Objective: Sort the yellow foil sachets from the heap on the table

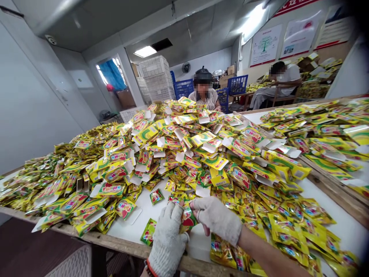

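Note:
My left hand (pixel 168 236) and my right hand (pixel 217 219), both in white knit gloves, meet near the front edge of the white table (pixel 150 211). Both are closed on a small stack of yellow-green sachets (pixel 187 218) held between them. Just behind the hands rises a big heap of small yellow cartons (pixel 196 146), many with white flaps open. Loose sachets (pixel 291 223) lie spread to the right of my right arm. One sachet (pixel 148 232) lies by my left wrist at the table's edge.
A second person (pixel 205 94) sits across the heap. Another person (pixel 278 82) sits at a far table at the back right. More cartons (pixel 325 130) cover a neighbouring table on the right. White and blue crates (pixel 157 77) are stacked at the back.

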The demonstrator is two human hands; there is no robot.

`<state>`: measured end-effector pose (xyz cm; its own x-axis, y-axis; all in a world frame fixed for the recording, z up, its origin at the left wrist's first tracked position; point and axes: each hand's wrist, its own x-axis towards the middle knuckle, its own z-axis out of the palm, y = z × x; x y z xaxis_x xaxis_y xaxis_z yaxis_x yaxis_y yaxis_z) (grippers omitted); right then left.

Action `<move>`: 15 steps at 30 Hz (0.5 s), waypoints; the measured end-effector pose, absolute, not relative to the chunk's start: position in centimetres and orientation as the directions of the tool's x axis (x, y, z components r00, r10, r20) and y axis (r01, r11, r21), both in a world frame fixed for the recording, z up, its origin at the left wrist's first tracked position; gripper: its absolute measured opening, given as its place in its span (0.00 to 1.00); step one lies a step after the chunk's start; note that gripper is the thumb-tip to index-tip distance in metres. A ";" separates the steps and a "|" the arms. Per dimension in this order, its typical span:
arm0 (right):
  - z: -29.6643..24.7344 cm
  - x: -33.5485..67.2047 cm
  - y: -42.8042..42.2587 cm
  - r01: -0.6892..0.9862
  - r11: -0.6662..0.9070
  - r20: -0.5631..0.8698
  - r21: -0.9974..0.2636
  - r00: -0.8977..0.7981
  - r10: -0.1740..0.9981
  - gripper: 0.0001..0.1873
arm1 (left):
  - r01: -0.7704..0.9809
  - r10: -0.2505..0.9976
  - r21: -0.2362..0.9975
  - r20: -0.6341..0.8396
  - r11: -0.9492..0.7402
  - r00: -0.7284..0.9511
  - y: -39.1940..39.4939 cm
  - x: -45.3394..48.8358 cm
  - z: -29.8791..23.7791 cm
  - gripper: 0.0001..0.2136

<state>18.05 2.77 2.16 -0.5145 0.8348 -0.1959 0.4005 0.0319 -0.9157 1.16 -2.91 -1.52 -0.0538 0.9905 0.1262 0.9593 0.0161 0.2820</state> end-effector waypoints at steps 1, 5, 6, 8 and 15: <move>2.4 18.2 2.6 0.361 -0.016 -0.226 -0.933 -0.550 0.804 0.09 | 0.955 0.989 0.294 0.132 0.024 -0.065 -2.9 1.2 -1.6 0.37; 2.1 19.0 2.3 0.339 -0.054 -0.275 -0.939 -0.650 0.708 0.08 | 0.922 0.988 0.384 0.152 -0.038 -0.022 -3.0 1.3 -1.4 0.38; 1.8 19.0 2.3 0.364 -0.040 -0.289 -0.931 -0.663 0.691 0.08 | 0.898 0.988 0.433 0.153 -0.073 0.006 -3.0 1.2 -0.9 0.37; 1.4 18.9 2.6 0.387 0.014 -0.270 -0.922 -0.669 0.693 0.08 | 0.809 0.991 0.577 0.128 -0.115 0.049 -2.9 0.7 0.6 0.31; 3.8 18.6 3.0 0.387 0.379 0.150 -0.841 -0.506 0.849 0.10 | 0.625 0.983 0.778 -0.056 -0.068 0.176 -2.0 -0.4 8.2 0.10</move>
